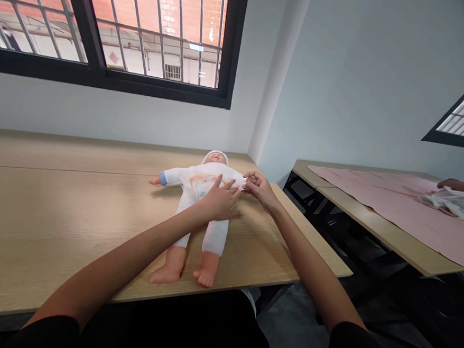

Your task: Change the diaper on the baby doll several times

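A baby doll (191, 184) in a white suit and white cap lies on its back on the wooden table (73, 221), with its head away from me and bare feet toward me. My left hand (221, 200) is over the doll's belly with its fingers spread. At the doll's arm on the right, my right hand (260, 192) has its thumb and fingers closed on the white sleeve (236, 176). The doll's hand on that side is hidden. Its other arm stretches out to the left, with a blue cuff (163, 177).
To the right, across a gap, stands a second table (405, 255) with a pink cloth (373, 197) on it. Another person's hand (456, 185) touches white fabric (452, 204) there. A wall and barred window (159, 84) rise behind my table.
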`<state>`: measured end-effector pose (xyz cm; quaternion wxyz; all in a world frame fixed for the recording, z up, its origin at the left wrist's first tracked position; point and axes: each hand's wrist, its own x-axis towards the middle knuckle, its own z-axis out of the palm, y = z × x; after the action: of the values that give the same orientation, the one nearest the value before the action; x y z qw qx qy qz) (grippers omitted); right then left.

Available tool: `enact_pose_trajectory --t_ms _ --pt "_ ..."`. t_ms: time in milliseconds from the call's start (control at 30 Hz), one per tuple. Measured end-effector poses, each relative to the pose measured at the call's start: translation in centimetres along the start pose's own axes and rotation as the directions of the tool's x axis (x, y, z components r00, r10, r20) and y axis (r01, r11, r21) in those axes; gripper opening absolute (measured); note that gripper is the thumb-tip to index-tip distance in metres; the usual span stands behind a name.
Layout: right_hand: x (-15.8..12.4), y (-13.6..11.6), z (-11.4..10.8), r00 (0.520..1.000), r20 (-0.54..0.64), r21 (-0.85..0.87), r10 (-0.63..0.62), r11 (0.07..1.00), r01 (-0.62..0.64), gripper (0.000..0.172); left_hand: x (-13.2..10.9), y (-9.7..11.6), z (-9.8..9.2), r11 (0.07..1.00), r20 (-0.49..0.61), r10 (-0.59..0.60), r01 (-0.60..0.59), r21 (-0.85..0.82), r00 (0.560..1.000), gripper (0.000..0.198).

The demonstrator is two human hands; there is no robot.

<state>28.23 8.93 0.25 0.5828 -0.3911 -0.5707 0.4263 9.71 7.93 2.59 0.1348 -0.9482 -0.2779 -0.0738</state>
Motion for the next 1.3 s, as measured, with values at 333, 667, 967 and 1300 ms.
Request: enact_pose_trajectory --t_ms 333,667,967,1300 --pt "0.3 0.4 0.2 0.988 -0.145 -0.019 0.059 0.998 -0.062 0.036 -0.8 3.3 -1.1 0.952 -0.043 -0.253 0.257 0.169 0.966 0.060" --pt "0.4 1.4 1.7 0.995 -0.011 -0.209 -0.097 0.973 0.093 0.042 -0.3 4.3 2.0 0.947 -0.048 -0.210 0.216 0.238 0.976 0.056" --pt "0.1 0.9 2.5 0.994 -0.038 -0.209 -0.102 0.974 0.092 0.046 0.0 4.7 1.9 0.956 -0.113 -0.132 0.157 0.249 0.985 0.053" --pt "0.1 1.7 3.4 0.997 -0.049 -0.170 -0.067 0.984 0.058 0.046 -0.2 5.1 2.1 0.977 -0.096 -0.144 0.157 0.147 0.985 0.035"
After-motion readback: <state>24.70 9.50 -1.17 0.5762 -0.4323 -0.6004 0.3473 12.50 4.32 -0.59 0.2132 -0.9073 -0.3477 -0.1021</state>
